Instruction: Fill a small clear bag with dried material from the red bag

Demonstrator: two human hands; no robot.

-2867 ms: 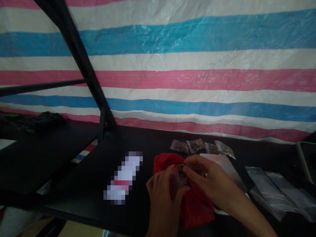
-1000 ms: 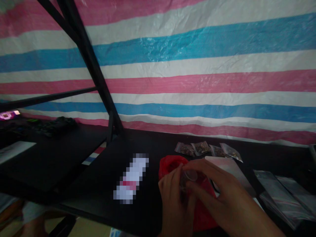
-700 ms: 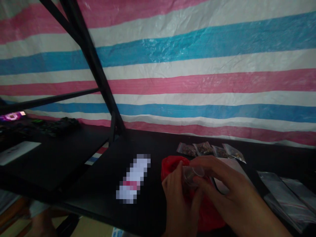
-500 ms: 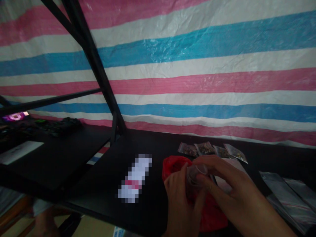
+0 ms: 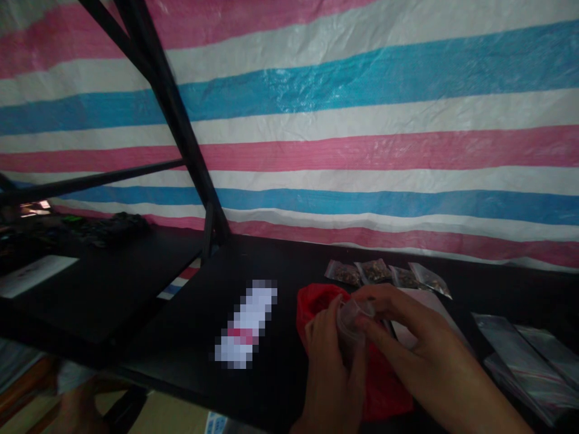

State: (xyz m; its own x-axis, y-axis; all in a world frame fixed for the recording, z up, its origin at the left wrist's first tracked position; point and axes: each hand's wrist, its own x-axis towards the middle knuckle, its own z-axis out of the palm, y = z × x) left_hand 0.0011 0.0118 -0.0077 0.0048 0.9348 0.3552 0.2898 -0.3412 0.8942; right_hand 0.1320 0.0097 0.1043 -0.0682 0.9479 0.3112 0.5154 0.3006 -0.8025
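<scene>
There is one view only, from a camera worn on the person's head. It looks forward and slightly down across the black tabletop (image 5: 271,259) at the pink, blue and white striped plastic tarpaulin (image 5: 362,120) behind. Both hands sit close, at the lower edge.

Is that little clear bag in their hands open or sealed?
Open: both hands hold the small clear bag, its mouth spread into a round opening.
</scene>
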